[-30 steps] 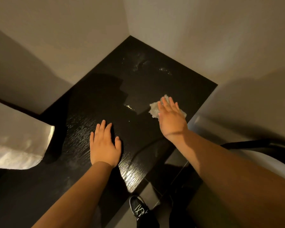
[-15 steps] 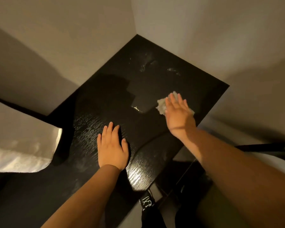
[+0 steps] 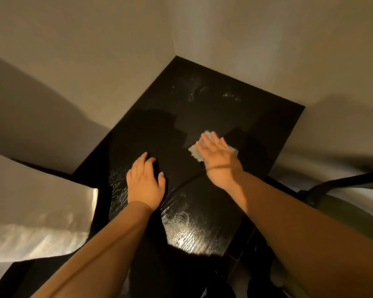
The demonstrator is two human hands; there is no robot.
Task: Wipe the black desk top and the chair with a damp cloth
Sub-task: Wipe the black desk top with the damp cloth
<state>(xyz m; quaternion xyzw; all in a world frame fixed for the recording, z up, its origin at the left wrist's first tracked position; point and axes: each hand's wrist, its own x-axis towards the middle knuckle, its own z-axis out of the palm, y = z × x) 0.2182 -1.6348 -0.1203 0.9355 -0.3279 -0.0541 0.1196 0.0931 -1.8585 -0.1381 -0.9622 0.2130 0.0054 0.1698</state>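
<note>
- The right hand (image 3: 219,154) lay flat on the small crumpled white damp cloth (image 3: 194,152), its fingers straight and close together, pressing it to the wood rather than clutching it.
- That cloth sat near the middle of the black wood-grain desk top (image 3: 267,119), towards its right side, mostly hidden under the palm.
- The left hand (image 3: 144,182) rested on the desk nearer the person, holding nothing, fingers loosely bent with the tips touching the surface, apparently as a brace.
- A wet sheen showed on the near end of the desk and scattered droplets or smears at the far corner by the walls, so the desk looked partly wiped, with the far corner and right edge probably left.
- The black curved chair frame (image 3: 340,183) stood just beside the desk on the right, and neither hand was on it. That half of the job seemed not yet begun.
- No brand, label or writing could be read anywhere.
</note>
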